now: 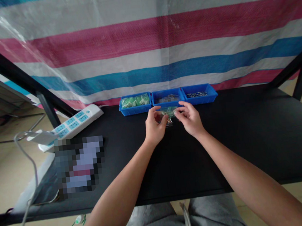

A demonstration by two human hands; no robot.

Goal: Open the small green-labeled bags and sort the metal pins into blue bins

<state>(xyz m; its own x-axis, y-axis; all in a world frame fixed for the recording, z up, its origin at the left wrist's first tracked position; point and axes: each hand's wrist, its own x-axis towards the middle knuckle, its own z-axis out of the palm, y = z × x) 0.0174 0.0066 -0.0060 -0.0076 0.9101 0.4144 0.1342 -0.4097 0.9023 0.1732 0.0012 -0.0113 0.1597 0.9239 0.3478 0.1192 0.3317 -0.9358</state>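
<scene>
Between my two hands, a small clear plastic bag (168,112) with a green tint hangs just above the black table. Some small shiny metal pieces show at its lower part; they look like screws, though they are too small to be sure. My left hand (154,125) pinches the bag's left side between thumb and fingers. On the other side, my right hand (190,119) pinches its right edge. Behind the hands stand three blue bins: the left bin (136,110) holds green-and-white packets, the middle bin (169,101) metal pieces in clear plastic, the right bin (206,99) loose screw-like pieces.
A white power strip (73,125) with a plugged-in adapter (43,137) lies at the table's left, its cable hanging over the edge. Nearer is a blurred-out flat object (84,163). A striped plastic sheet (143,38) hangs behind the black table (250,135).
</scene>
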